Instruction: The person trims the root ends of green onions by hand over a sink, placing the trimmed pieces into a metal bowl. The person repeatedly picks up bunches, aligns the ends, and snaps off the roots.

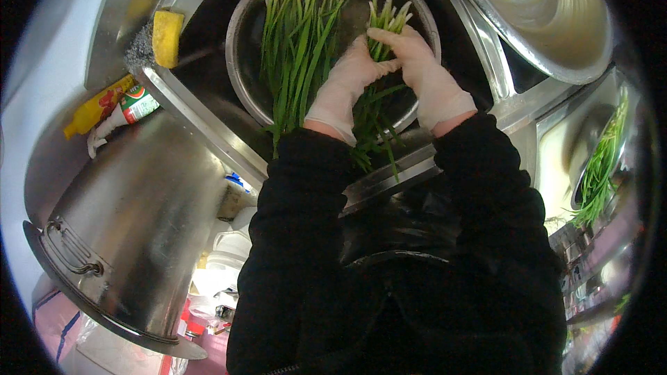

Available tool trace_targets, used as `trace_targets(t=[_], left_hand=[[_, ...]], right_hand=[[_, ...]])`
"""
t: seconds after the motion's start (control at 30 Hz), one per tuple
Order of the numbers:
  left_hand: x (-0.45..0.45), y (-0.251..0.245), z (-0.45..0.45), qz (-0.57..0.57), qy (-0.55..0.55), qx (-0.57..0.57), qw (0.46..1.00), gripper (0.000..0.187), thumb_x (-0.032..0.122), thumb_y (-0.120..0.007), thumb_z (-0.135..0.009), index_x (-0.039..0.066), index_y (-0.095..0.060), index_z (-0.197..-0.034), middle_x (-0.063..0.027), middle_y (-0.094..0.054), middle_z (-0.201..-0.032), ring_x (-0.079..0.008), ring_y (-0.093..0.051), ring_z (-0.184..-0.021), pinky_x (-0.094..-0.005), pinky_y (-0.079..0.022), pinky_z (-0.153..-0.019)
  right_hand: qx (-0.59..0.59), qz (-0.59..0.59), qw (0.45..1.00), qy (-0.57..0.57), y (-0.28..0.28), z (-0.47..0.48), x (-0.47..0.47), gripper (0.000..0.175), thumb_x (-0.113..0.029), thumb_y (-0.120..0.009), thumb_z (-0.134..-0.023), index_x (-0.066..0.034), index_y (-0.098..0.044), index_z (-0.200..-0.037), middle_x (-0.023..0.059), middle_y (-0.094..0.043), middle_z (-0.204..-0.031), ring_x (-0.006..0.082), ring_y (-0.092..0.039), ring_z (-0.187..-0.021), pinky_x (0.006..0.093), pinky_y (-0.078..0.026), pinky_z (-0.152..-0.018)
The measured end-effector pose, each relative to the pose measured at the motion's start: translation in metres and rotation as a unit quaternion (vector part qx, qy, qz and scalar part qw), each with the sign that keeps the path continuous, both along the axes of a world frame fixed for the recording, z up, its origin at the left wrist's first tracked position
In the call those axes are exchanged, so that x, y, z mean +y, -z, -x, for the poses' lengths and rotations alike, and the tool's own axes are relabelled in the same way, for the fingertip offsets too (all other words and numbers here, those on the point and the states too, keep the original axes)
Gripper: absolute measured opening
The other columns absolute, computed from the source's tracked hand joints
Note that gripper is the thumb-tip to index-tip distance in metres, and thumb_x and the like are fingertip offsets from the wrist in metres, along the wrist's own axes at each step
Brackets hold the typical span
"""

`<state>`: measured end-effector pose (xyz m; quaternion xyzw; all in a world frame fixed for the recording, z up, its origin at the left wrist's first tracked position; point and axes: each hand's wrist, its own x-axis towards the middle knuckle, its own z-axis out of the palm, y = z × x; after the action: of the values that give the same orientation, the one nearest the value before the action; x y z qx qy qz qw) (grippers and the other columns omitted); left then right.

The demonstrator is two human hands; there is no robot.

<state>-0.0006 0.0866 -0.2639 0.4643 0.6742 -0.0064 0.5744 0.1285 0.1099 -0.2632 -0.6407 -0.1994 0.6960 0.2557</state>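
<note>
A round metal basin (237, 65) stands in the sink. A large bunch of long green garlic chives (299, 47) lies in its left half, the pale ends towards the far rim. My left hand (351, 80) and my right hand (422, 67), both in whitish disposable gloves, grip a smaller bunch of the chives (388, 15) between them at the basin's right side. Its pale stem ends stick up past my fingers, and its leaves hang down by my left wrist over the near rim.
A yellow sponge (168, 39) and a steel scourer (139, 49) sit on the sink's left corner, near two bottles. A large steel pot (135, 208) stands at left. At right are a big metal bowl (552, 15) and more chives (604, 166) in a metal bowl.
</note>
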Motion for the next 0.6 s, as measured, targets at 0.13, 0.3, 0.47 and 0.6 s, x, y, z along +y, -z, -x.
trace_targets(t=[0.13, 0.3, 0.47, 0.6], left_hand=[[0.001, -0.009, -0.012, 0.039, -0.01, 0.088, 0.995, 0.074, 0.03, -0.076, -0.08, 0.002, -0.042, -0.139, -0.0231, -0.059, -0.129, -0.0357, -0.059, -0.119, -0.043, -0.047, -0.1], [-0.001, -0.017, -0.002, 0.028, 0.016, 0.104, 0.994, 0.063, 0.028, -0.072, -0.082, 0.005, -0.045, -0.134, -0.0217, -0.06, -0.129, -0.0364, -0.06, -0.116, -0.0433, -0.049, -0.097], [-0.009, -0.017, 0.009, 0.022, 0.058, 0.165, 0.984, 0.057, 0.027, -0.071, -0.084, 0.005, -0.045, -0.13, -0.0208, -0.061, -0.125, -0.0368, -0.063, -0.111, -0.0455, -0.05, -0.094], [-0.013, -0.014, 0.009, -0.016, 0.037, 0.173, 0.984, 0.056, 0.025, -0.07, -0.084, 0.007, -0.044, -0.13, -0.0214, -0.061, -0.122, -0.0375, -0.063, -0.109, -0.0471, -0.051, -0.091]], right_hand=[[-0.02, -0.018, 0.999, -0.032, 0.019, 0.011, 0.003, 0.04, -0.022, -0.075, -0.085, -0.0016, -0.066, -0.119, 0.0083, -0.067, -0.113, 0.021, -0.061, -0.101, 0.0341, -0.047, -0.087], [-0.093, -0.015, 0.991, -0.093, 0.088, 0.005, 0.017, 0.044, -0.029, -0.069, -0.091, 0.0021, -0.064, -0.122, 0.0094, -0.067, -0.118, 0.0196, -0.061, -0.103, 0.0325, -0.046, -0.089], [-0.214, -0.015, 0.976, -0.042, 0.089, 0.014, 0.018, 0.051, -0.04, -0.061, -0.095, 0.0022, -0.063, -0.123, 0.0115, -0.066, -0.122, 0.0222, -0.061, -0.107, 0.0329, -0.046, -0.091], [-0.059, 0.067, 0.995, 0.042, 0.051, 0.025, 0.009, 0.055, -0.044, -0.061, -0.094, 0.0028, -0.063, -0.124, 0.0135, -0.066, -0.122, 0.0254, -0.061, -0.109, 0.0345, -0.045, -0.094]])
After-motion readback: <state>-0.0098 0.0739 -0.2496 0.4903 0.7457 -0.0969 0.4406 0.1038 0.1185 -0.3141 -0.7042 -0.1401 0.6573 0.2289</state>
